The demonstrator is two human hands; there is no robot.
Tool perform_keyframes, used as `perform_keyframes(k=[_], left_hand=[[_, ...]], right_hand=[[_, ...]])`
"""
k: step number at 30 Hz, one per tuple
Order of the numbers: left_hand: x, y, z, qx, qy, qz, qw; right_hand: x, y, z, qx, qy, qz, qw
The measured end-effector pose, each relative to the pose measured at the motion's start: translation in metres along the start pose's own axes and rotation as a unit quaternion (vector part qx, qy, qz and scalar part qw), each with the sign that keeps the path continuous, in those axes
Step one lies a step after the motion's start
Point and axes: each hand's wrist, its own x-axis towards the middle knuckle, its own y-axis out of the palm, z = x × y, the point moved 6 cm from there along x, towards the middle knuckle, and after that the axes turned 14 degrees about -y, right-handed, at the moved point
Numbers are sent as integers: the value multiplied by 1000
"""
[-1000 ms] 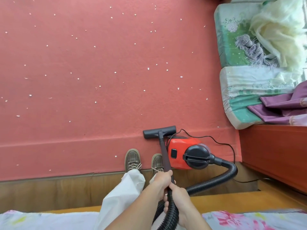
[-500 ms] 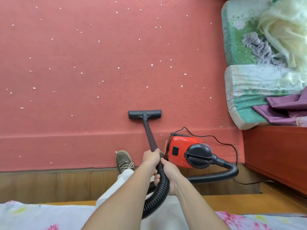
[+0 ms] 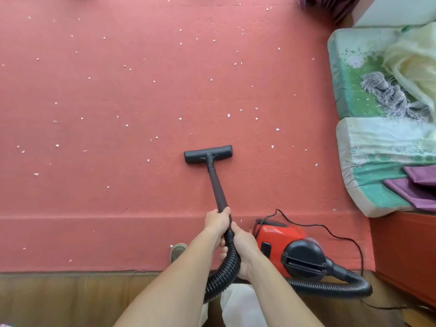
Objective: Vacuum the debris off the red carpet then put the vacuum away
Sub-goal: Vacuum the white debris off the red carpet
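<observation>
The red carpet (image 3: 118, 190) fills most of the view, dotted with several small white bits of debris (image 3: 228, 115). A black floor nozzle (image 3: 208, 153) lies flat on the carpet at the centre, joined to a dark wand (image 3: 216, 185). My left hand (image 3: 217, 221) grips the wand's lower end. My right hand (image 3: 244, 246) grips the ribbed black hose (image 3: 224, 277) just behind it. The red and black vacuum body (image 3: 287, 246) sits on the carpet's near edge, right of my hands.
Green and white cushions (image 3: 368, 147) with cloths lie along the right side. A red wooden cabinet (image 3: 405, 251) stands at lower right. The black power cord (image 3: 339, 234) runs from the vacuum toward it. A wooden floor strip (image 3: 70, 298) borders the carpet; my shoe (image 3: 177, 251) stands on the carpet edge.
The nozzle has been pushed forward over the carpet, away from the vacuum body. My arms have stretched out with it, and the view has tilted farther up the carpet.
</observation>
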Motion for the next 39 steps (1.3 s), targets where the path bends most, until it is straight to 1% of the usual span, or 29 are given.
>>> perform_keyframes(k=[6,13,17,20,23,25,27,31,33,36,38,39], left_hand=[[32,-3,-42,23,59,-7,998],[52,13,-42,31,107,-17,994],[54,47,-49,47,117,38,991],[45,78,-55,107,103,72,986],[20,100,-51,200,85,72,973],[0,104,-47,224,90,62,968],[-13,106,-45,207,103,66,971],[-25,111,-47,121,105,143,977],[-22,113,-54,109,115,166,973],[-28,105,-53,131,170,165,963],[-46,88,-40,185,202,164,948],[-56,76,-27,214,197,171,941]], right_hand=[[44,23,11,32,-28,30,999],[63,9,6,58,-69,34,995],[61,-12,19,36,-147,25,988],[56,-30,30,38,-184,13,982],[58,-48,44,87,-185,5,979],[56,-54,53,122,-175,17,977],[50,-60,60,141,-165,30,976],[46,-68,77,185,-156,66,968],[53,-67,84,200,-155,72,965],[67,-64,87,189,-150,77,967],[71,-59,88,183,-142,79,970],[74,-56,88,180,-143,69,971]])
